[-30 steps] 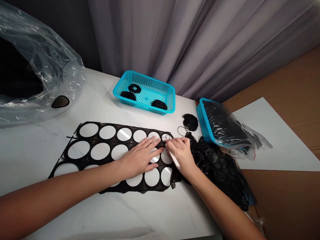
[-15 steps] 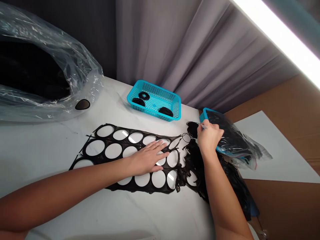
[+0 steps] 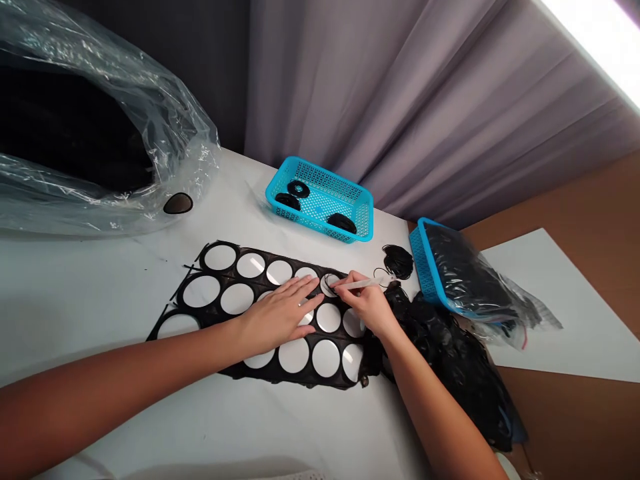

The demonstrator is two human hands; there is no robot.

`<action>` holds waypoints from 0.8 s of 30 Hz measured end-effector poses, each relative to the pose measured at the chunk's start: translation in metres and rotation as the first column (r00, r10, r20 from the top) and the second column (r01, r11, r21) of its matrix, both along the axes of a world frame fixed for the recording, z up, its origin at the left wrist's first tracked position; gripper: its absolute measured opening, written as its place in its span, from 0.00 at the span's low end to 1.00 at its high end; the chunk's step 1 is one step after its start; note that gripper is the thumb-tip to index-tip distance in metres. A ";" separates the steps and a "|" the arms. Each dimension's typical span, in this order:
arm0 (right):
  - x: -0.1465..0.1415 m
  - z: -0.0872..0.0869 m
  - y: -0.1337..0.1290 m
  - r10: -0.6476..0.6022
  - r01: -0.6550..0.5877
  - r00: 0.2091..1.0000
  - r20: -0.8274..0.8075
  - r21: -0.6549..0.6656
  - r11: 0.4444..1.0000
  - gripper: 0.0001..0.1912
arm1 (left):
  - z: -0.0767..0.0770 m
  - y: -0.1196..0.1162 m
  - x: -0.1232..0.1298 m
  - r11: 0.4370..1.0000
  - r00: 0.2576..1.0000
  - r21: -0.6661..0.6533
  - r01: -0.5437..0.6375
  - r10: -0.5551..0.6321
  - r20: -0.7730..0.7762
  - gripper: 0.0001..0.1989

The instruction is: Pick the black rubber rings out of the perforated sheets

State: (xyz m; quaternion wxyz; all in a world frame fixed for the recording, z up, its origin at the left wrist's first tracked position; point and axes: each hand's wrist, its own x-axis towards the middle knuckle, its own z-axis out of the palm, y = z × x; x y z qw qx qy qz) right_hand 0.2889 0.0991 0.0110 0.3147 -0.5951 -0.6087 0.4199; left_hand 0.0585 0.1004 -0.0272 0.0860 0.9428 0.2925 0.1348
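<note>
A black sheet (image 3: 229,281) with rows of round holes lies on the white table, the white surface showing through the holes. My left hand (image 3: 283,313) rests flat on it, fingers spread, holding nothing. My right hand (image 3: 367,303) is closed around a thin whitish tool (image 3: 363,284), its fingertips at a hole in the top row near the sheet's right end. A thin black ring seems to lie at that hole. Beyond my right hand sits a small pile of thin black rings (image 3: 398,262). The sheet's right end runs into crumpled black material (image 3: 450,353).
A blue basket (image 3: 320,230) holding black ring bundles stands at the back. Another blue basket (image 3: 429,263) at the right bears a plastic bag of black material (image 3: 463,270). A large clear bag (image 3: 185,143) and a dark oval piece (image 3: 178,203) are at the left.
My right hand has moved left and nearer, from the pile of rings to the sheet's top row, still with the tool. My left hand stays flat on the sheet. The view has shifted slightly.
</note>
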 end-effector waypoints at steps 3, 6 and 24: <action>-0.004 -0.006 -0.005 0.034 -0.035 0.999 -0.031 -0.014 0.999 0.08 | -0.002 0.000 -0.001 1.000 1.000 0.010 0.002 -0.002 -0.006 0.30; -0.002 -0.008 -0.006 0.042 -0.043 0.999 -0.032 -0.012 0.999 0.08 | -0.002 -0.001 0.001 1.000 1.000 0.022 0.003 -0.003 0.007 0.29; 0.005 -0.009 -0.009 -0.048 -0.325 0.675 0.736 0.356 0.876 0.09 | -0.003 -0.001 -0.002 0.999 0.999 0.001 0.037 -0.037 0.038 0.26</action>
